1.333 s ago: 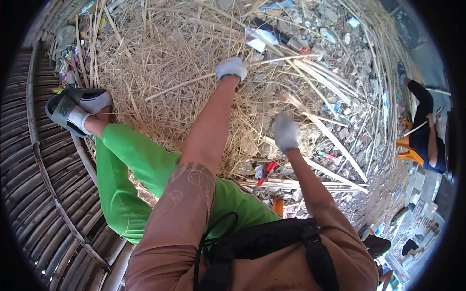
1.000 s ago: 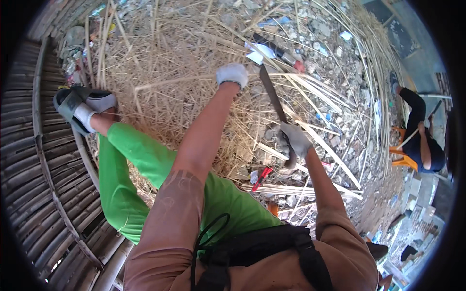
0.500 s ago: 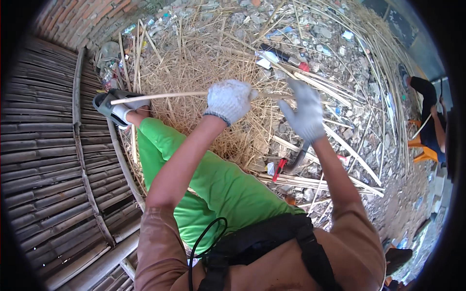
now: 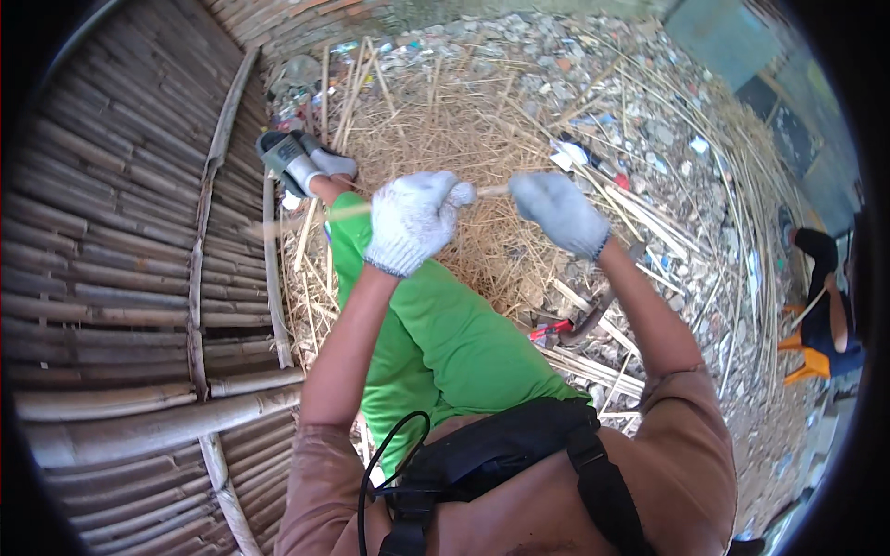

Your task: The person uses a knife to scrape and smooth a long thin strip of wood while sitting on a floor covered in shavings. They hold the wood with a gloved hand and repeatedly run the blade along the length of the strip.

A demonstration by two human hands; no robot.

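My left hand [image 4: 417,222], in a white knit glove, is closed around a thin pale bamboo strip [image 4: 492,191]. One end of the strip runs out to the left past my leg and is blurred. My right hand [image 4: 559,211], gloved too, has its fingers curled on the strip's other end, and a short stretch shows between the two hands. Under the right forearm, a tool with a red handle [image 4: 552,330] and a curved dark blade [image 4: 590,321] lies on the ground.
Loose straw-like shavings [image 4: 464,139] cover the ground ahead. Split bamboo strips [image 4: 649,218] lie to the right over rubble. A slatted bamboo wall [image 4: 102,278] stands close on my left. At the far right, another person [image 4: 837,320] sits by an orange stool [image 4: 808,363].
My right hand was spread and off the strip; now its fingers are closed on it. The strip's left end has swung lower, and the whole view has shifted.
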